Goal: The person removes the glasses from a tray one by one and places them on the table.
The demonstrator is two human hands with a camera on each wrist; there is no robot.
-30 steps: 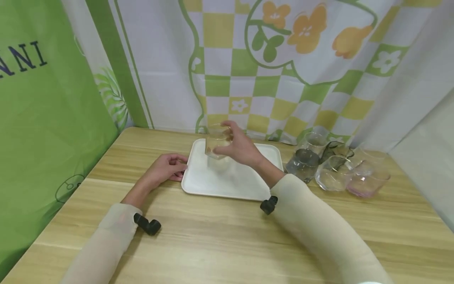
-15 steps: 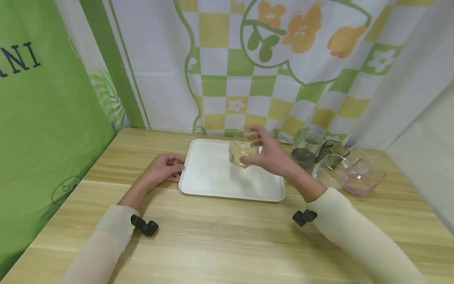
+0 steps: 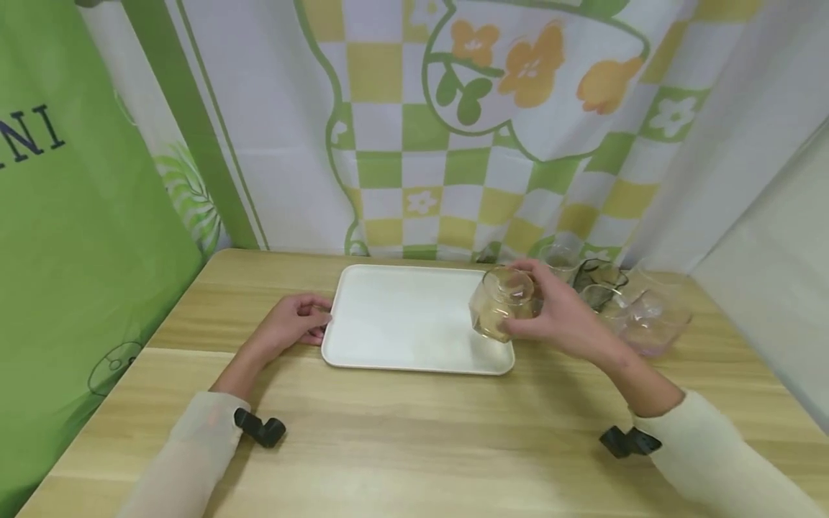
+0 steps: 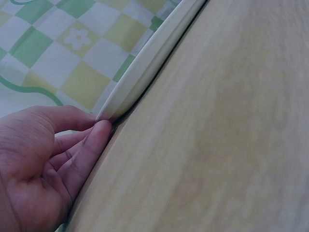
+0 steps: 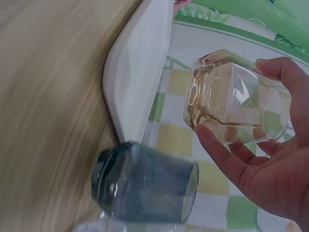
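Note:
My right hand [image 3: 563,320] holds an amber-tinted faceted drinking glass [image 3: 491,311] above the right end of a white rectangular tray [image 3: 401,316]. In the right wrist view, the thumb and fingers grip this glass around its sides, and it looks see-through. My left hand [image 3: 289,327] is at the tray's left edge. Up close in the left wrist view, its thumb and forefinger pinch the tray's rim [image 4: 130,84]. A blue-grey glass [image 5: 149,183] stands just beyond the tray's right end, below the held glass; in the head view the right hand mostly hides it.
Several more glasses crowd the table's right rear, among them a pinkish one [image 3: 654,331] and a dark smoky one [image 3: 599,273]. A patterned curtain [image 3: 421,165] hangs directly behind the wooden table [image 3: 414,439]. Green cloth [image 3: 65,252] hangs at the left.
The amber glass has travelled in my right hand from the tray's left-middle to above its right end. My left hand stays at the tray's left edge. The head view has shifted slightly.

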